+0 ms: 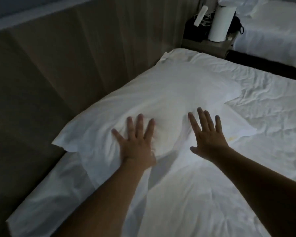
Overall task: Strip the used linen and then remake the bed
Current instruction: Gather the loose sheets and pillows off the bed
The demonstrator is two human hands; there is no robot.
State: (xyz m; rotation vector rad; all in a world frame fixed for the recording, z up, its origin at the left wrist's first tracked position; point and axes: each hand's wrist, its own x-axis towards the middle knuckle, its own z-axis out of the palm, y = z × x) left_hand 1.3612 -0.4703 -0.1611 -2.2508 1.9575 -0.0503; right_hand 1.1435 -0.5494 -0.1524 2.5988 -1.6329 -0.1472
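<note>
From the head view, the left hand point(135, 144) and the right hand point(208, 134) lie wide and flat on the pillow point(161, 100) at the head of the bed point(263, 117). I think pressing evenly outward will smooth it best. The nightstand point(207, 43) stands well apart and blocks nothing.

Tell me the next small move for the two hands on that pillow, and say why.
Probably sweep both palms outward across the pillow to flatten it. The left hand lies flat and spread on a dented, bunched patch of the case, and the right hand is spread open beside it, touching or just above the cloth. The pillow already sits by the headboard, so smoothing seems to be what is left.
</note>
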